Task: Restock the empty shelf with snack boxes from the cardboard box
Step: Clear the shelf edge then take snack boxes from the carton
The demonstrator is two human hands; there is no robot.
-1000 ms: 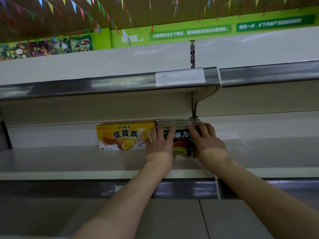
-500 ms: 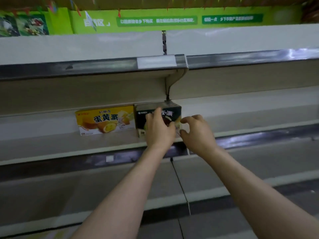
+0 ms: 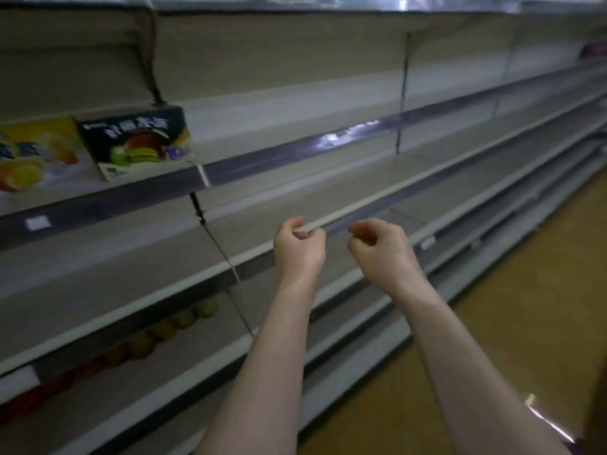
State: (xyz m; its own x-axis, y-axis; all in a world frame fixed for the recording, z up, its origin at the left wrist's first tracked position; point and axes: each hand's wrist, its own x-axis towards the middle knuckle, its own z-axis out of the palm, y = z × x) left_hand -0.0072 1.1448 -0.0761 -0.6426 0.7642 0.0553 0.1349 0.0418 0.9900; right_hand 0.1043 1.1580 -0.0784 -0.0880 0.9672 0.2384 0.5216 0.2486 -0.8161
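Though blurred, upright on grey shelf (image 3: pixel 262 160): black cardboard snack box (image 3: pixel 138 141), fruit picture; left hand (image 3: pixel 297 247), right hand (image 3: pixel 382 249) apart, slack, empty.

Dim, motion-blurred, wide-angle distortion

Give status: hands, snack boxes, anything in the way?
Left hand and right hand empty, fingers loosely curled, clear of boxes. Dark snack box on shelf, beside yellow snack box. Nothing seen blocking.
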